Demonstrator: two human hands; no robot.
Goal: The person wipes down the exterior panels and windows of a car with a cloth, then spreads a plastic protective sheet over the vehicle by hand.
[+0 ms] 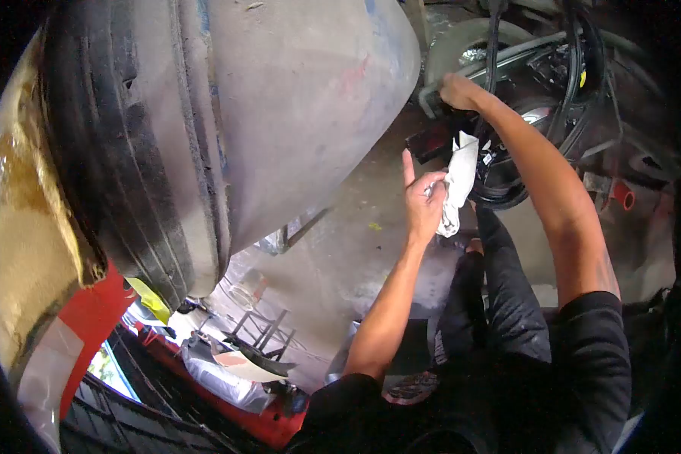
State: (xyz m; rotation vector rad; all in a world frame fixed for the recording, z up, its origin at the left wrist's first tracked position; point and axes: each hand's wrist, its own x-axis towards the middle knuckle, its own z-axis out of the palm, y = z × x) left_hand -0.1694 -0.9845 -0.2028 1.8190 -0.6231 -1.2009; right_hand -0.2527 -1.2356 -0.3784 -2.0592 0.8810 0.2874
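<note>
The left hand (425,198) clamps a white cloth (461,175), one finger raised; the right hand (461,92) stretches to a metal frame (426,101), its grip unclear.

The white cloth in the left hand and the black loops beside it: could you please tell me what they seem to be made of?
White cloth: matte fabric, perhaps cotton, going by its soft creases. Black loops: smooth rubber or plastic, slightly glossy, with highlights along the curves.
</note>
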